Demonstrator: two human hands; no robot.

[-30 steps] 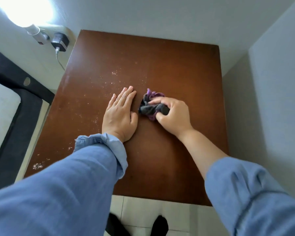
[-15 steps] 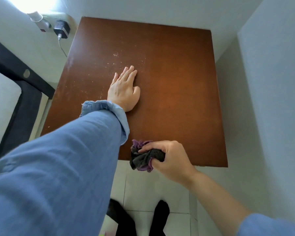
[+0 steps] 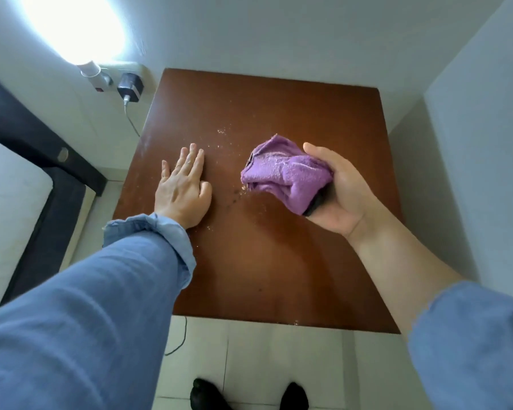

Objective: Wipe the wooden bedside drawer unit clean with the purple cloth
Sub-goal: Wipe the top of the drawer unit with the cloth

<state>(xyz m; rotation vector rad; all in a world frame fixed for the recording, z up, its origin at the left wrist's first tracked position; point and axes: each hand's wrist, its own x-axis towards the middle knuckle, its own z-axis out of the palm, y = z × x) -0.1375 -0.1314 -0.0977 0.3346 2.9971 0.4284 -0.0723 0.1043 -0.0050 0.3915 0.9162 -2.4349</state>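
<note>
Purple cloth bunched in the upturned right hand, fingers curled around it above the wooden tabletop; the left hand lies flat, fingers extended, empty

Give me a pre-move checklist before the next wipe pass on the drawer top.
1. Cloth in grip: ok, right hand holds the bunched purple cloth.
2. Cloth on the wood: not ok, it looks lifted, palm turned up.
3. Left hand bracing: ok, flat on the drawer unit top.
4. Debris left: not ok, pale crumbs and dark specks remain.
5. Wipe path: ok, nothing else on top.
6. Drawer fronts clean: cannot tell, out of view.
</note>
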